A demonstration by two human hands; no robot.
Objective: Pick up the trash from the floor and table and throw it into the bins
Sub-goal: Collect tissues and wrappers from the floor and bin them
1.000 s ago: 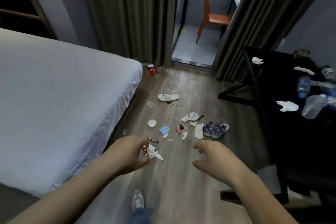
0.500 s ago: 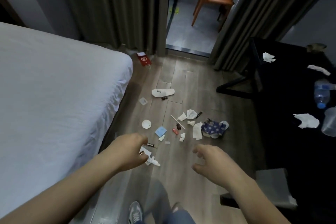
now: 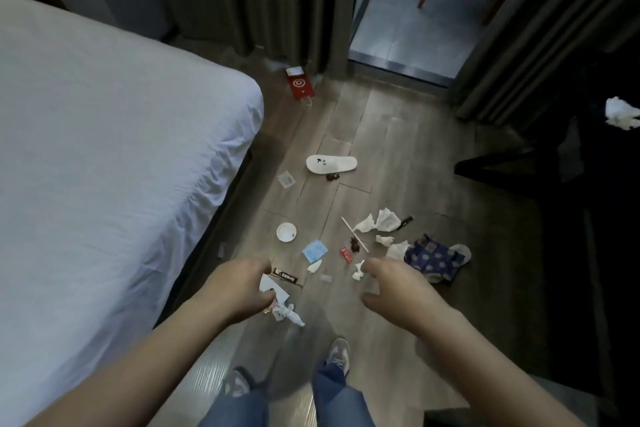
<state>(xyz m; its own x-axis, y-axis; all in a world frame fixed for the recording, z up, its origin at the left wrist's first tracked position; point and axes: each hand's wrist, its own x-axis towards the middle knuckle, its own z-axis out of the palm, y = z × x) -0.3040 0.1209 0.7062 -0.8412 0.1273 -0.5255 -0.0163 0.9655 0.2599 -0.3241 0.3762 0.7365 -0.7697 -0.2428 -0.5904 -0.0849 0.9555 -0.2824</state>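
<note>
Crumpled tissues (image 3: 381,224), a blue packet (image 3: 314,251) and a dark wrapper (image 3: 285,277) lay scattered on the floor (image 3: 398,135); a tissue wad (image 3: 621,113) sat on the black bench (image 3: 609,163); the left hand (image 3: 239,291) gripped paper scraps (image 3: 273,289).

The floor (image 3: 398,135) is strewn with tissues (image 3: 382,222), a slipper (image 3: 331,164), a lid (image 3: 286,231), a red bag (image 3: 300,87) and wrappers (image 3: 285,277).

Head view, steeply down, floor (image 3: 346,315)
</note>
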